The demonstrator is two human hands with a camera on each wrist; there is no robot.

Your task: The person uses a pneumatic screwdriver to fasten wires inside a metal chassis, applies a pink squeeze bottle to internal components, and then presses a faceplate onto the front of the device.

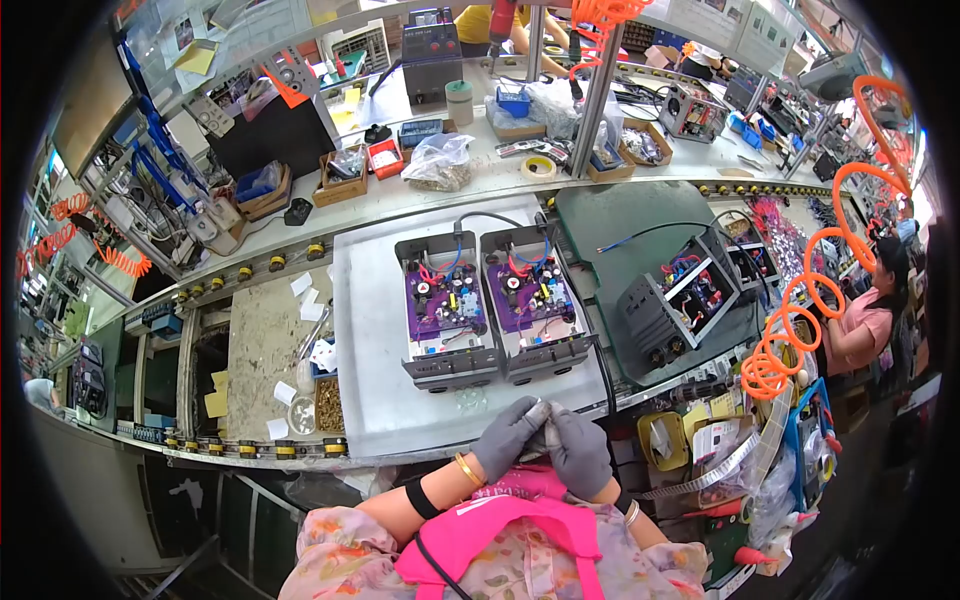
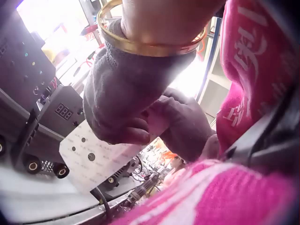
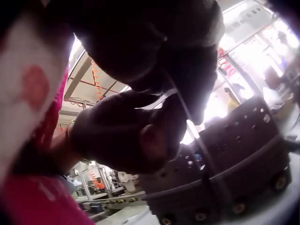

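Note:
Both hands wear grey gloves and meet in front of the chest, at the near edge of the bench. My left hand [image 1: 508, 440] and right hand [image 1: 581, 455] pinch a thin, stiff white sheet [image 2: 89, 157] between fingers and thumbs. Round holes and faint repeated print show on it in the left wrist view, while the right wrist view catches it nearly edge-on. Glove fingers cover its upper part. Beyond the hands, two grey device housings [image 1: 452, 366] [image 1: 548, 358] stand side by side, open on top, with purple circuit boards [image 1: 436, 318] inside.
A white work board [image 1: 375, 400] lies under the housings. To the right, another open housing [image 1: 665, 310] rests tilted on a green board [image 1: 620, 215]. Orange coiled hose [image 1: 800, 325] hangs at right. Small-parts boxes [image 1: 328, 403] and a yellow bin [image 1: 662, 440] flank the work area.

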